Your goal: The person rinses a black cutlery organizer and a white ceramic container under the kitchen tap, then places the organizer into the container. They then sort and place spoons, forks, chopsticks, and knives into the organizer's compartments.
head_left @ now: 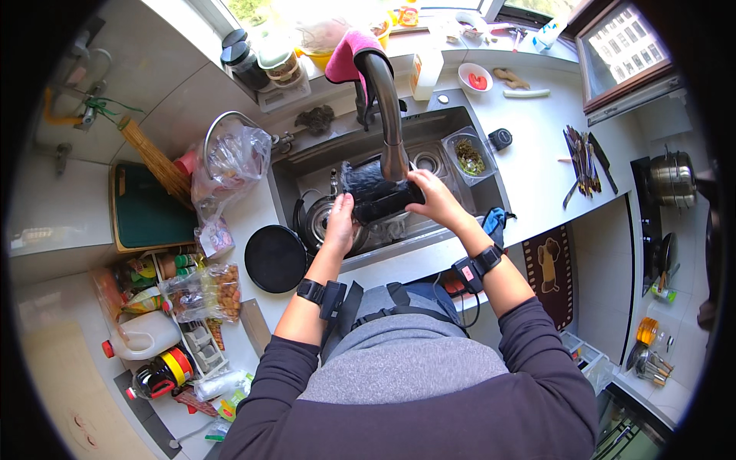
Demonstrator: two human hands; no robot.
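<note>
Both hands grip a black, glossy, box-shaped thing (379, 203) over the sink (494, 180), right under the spout of the tall metal tap (392, 153). Its exact kind cannot be made out, and the spout covers part of it. My left hand (342, 221) closes on its left end. At the opposite end, my right hand (438, 201) has its fingers wrapped over the edge. Below my left hand, a round steel vessel (316, 218) sits in the sink, partly covered. A clear tub (469, 157) of green leaves stands at the sink's right side.
A round black pan or lid (276, 259) lies left of the sink. A pink cloth (359, 55) drapes over the tap. On the right counter are a white bowl (475, 78) and a bunch of dark utensils (586, 162). Bottles and packages crowd the left, including a white jug (146, 336).
</note>
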